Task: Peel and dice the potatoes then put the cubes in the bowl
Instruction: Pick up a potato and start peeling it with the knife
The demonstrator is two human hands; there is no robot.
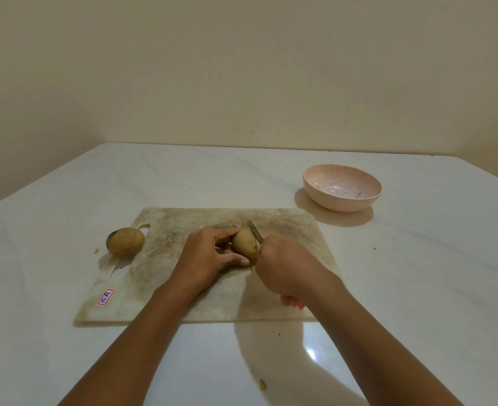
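On the board [183, 221], mid-bench [66, 200], the potato [245, 244] sits between both hands: left hand [209, 253] curls round it from the left, and right hand [285, 268], just to its right, is fisted on the knife [255, 231] handle. The blade lies against the potato's far right flank, tip pointing away and slightly left. Potato's long axis runs roughly away from the person, skin looks all on, so peeling seems barely begun and strokes should follow that axis; second potato [125, 240] lies at the board's far-left corner, well apart, and the bowl [341, 202] stands far right with no cubes in it.
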